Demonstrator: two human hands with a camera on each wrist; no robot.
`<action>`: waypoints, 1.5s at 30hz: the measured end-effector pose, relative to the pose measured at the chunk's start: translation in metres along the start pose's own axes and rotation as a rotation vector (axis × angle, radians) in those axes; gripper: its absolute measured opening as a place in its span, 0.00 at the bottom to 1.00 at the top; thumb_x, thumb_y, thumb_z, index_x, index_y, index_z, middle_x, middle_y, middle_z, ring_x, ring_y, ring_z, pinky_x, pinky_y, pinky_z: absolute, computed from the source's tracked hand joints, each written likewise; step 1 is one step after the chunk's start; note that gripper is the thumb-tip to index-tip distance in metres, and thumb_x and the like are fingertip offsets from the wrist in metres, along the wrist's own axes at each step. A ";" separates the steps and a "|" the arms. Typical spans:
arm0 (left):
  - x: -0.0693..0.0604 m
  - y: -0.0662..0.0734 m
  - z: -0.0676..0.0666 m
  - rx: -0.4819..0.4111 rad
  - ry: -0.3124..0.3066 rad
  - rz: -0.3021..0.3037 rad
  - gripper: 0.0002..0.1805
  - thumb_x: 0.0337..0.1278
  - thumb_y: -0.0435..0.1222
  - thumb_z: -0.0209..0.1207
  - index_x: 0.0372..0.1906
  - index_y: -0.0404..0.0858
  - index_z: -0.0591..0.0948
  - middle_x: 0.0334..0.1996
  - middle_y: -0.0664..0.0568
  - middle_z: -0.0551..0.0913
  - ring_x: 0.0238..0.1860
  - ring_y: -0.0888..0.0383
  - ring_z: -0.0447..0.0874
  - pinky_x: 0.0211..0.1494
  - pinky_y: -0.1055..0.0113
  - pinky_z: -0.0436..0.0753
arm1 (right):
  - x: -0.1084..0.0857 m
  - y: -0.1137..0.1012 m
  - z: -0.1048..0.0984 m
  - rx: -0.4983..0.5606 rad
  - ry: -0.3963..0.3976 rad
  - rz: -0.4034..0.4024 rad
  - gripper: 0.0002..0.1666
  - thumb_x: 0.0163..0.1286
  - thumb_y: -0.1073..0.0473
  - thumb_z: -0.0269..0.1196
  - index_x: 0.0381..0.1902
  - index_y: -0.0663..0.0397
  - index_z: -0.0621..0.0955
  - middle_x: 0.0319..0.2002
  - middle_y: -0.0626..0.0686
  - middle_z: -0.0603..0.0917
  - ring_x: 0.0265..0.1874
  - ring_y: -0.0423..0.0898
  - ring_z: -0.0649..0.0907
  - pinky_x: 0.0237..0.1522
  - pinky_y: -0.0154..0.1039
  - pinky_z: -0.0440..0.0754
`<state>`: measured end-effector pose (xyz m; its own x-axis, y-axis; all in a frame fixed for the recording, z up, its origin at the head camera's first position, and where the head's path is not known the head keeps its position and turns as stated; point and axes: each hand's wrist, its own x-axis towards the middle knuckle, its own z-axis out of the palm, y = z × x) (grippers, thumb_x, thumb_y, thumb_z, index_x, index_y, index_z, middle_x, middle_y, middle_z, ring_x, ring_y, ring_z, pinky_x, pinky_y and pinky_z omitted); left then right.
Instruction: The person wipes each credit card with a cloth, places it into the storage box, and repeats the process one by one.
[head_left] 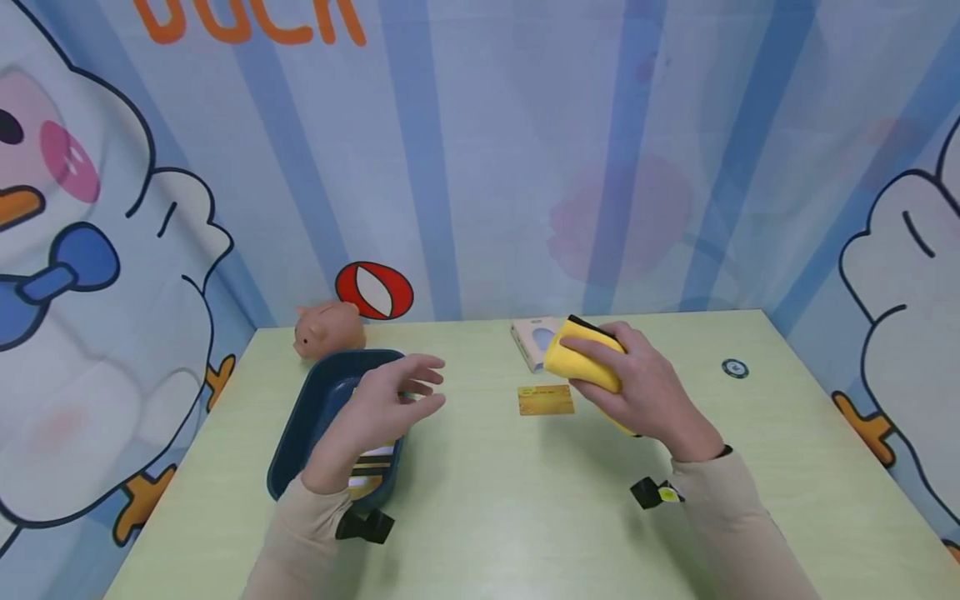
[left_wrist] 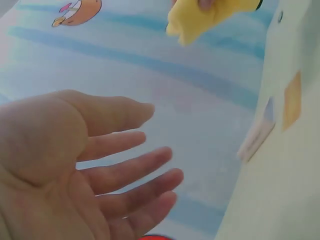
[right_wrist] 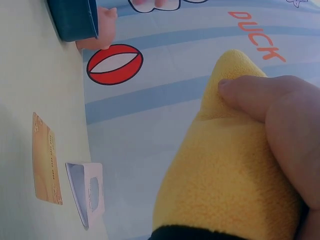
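Note:
My right hand (head_left: 648, 387) grips a yellow fuzzy cloth (head_left: 581, 354) with black edging, folded into a bundle and held above the table. In the right wrist view the thumb presses along the side of the cloth (right_wrist: 225, 165). My left hand (head_left: 382, 404) is over the dark blue bin (head_left: 281, 458), its fingers apart and holding nothing; the left wrist view shows the palm and the spread fingers. Part of a striped item (head_left: 371, 467) shows inside the bin; the forearm hides the rest.
A gold card (head_left: 546, 400) lies mid-table, with a small pale box (head_left: 528, 343) behind it. A pink piggy bank (head_left: 327, 330) stands behind the bin. One round dark chip (head_left: 735, 368) lies at the right. A printed curtain (head_left: 510, 167) borders the table's back edge.

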<state>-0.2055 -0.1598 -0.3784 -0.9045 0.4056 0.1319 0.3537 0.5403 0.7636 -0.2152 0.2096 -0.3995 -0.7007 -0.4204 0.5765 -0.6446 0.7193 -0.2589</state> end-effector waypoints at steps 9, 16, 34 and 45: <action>0.034 0.006 0.050 -0.068 0.018 0.037 0.24 0.69 0.34 0.66 0.67 0.38 0.79 0.57 0.42 0.86 0.55 0.44 0.87 0.59 0.52 0.87 | 0.001 -0.002 -0.001 0.005 -0.004 0.008 0.31 0.66 0.53 0.75 0.67 0.40 0.82 0.55 0.61 0.78 0.42 0.52 0.79 0.34 0.47 0.80; 0.060 -0.012 0.088 -0.065 -0.017 -0.019 0.23 0.67 0.33 0.68 0.65 0.38 0.80 0.57 0.43 0.86 0.57 0.41 0.86 0.58 0.50 0.87 | 0.001 -0.002 -0.001 -0.004 -0.009 0.026 0.31 0.66 0.52 0.75 0.67 0.39 0.82 0.56 0.61 0.78 0.44 0.53 0.79 0.37 0.49 0.82; 0.099 -0.039 0.148 0.032 0.028 -0.096 0.32 0.54 0.28 0.75 0.66 0.35 0.79 0.61 0.45 0.85 0.56 0.47 0.82 0.62 0.54 0.81 | 0.000 0.001 -0.003 -0.006 0.014 0.012 0.32 0.65 0.52 0.76 0.66 0.39 0.82 0.55 0.61 0.78 0.42 0.53 0.80 0.34 0.49 0.82; 0.108 -0.042 0.155 -0.010 0.030 -0.153 0.34 0.51 0.27 0.76 0.66 0.37 0.79 0.57 0.48 0.87 0.55 0.46 0.81 0.65 0.51 0.78 | 0.000 0.001 -0.003 -0.011 0.010 0.009 0.32 0.65 0.52 0.76 0.66 0.40 0.82 0.55 0.61 0.78 0.42 0.53 0.80 0.35 0.49 0.83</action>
<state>-0.2815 -0.0242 -0.4946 -0.9543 0.2971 0.0320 0.2088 0.5863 0.7827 -0.2150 0.2118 -0.3975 -0.7035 -0.4083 0.5818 -0.6347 0.7292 -0.2558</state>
